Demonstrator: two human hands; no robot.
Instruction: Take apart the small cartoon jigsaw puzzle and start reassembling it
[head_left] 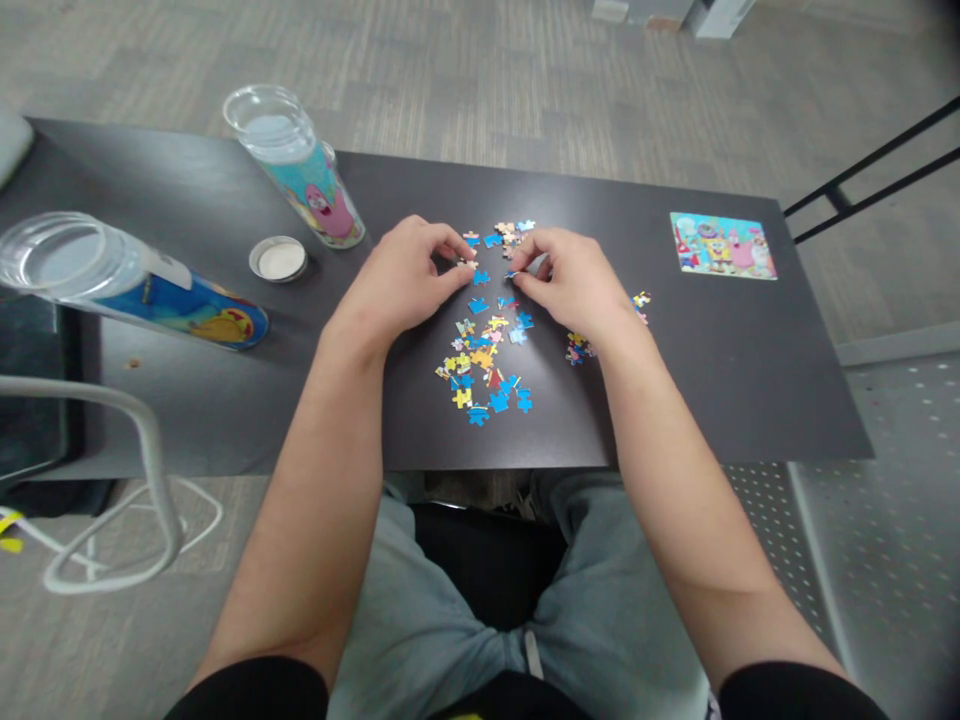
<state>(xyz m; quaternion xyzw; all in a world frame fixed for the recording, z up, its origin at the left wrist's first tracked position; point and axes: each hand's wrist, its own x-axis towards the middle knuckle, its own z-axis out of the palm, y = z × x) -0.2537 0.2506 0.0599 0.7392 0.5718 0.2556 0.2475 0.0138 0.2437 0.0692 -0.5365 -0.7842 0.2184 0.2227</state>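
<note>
My left hand [409, 280] rests on the dark table [750, 380] with its fingers pinched together on a small puzzle piece [466, 263]. My right hand [574, 280] mirrors it, pinching a small blue puzzle piece [513, 274] at its fingertips. The two hands almost meet over a scatter of loose puzzle pieces [484, 365], blue, yellow and red, spread between them and toward me. More pieces [510, 235] lie just beyond the fingertips, and a few pieces [577, 350] sit under my right wrist.
A finished picture card [722, 245] lies at the table's far right. An upright clear tube [300, 170] stands at the far left beside a round lid [278, 259]. A second tube [127, 285] lies on its side at the left edge. A chair frame [142, 450] stands left.
</note>
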